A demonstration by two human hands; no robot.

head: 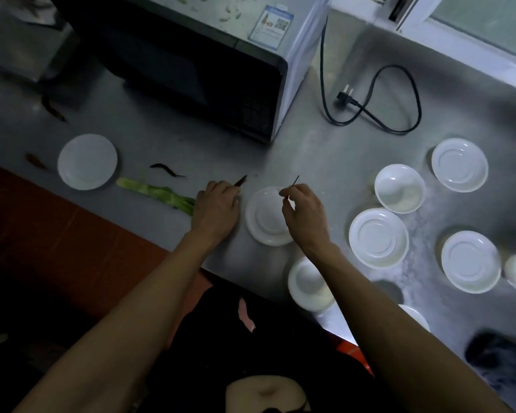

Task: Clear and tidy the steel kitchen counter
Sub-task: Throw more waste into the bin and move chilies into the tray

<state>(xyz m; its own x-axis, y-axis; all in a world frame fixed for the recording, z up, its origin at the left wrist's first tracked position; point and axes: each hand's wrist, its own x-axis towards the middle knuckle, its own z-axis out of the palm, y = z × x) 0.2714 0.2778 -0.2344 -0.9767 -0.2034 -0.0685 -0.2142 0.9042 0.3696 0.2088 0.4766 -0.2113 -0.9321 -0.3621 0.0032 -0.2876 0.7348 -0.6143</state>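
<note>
Left hand (216,205) fingers curled on a dark chili (240,180) at the steel desk (325,156). Right hand (304,213) pinches a thin dark stem (294,181) over an upturned white dish (267,217). Green leaf (158,193) just left.

Both arms reach forward, left hand (218,204) and right hand (303,208) each pinching.

The worktop (325,162) is dull grey steel, and the bowls (399,188) and saucers (87,161) on it are plain white. A pale-to-mid green vegetable stalk (155,193) and dark reddish-brown dried chillies (167,169) lie there too. The microwave (209,70) has a black front with a pale casing, and its cord (370,111) is black.
</note>
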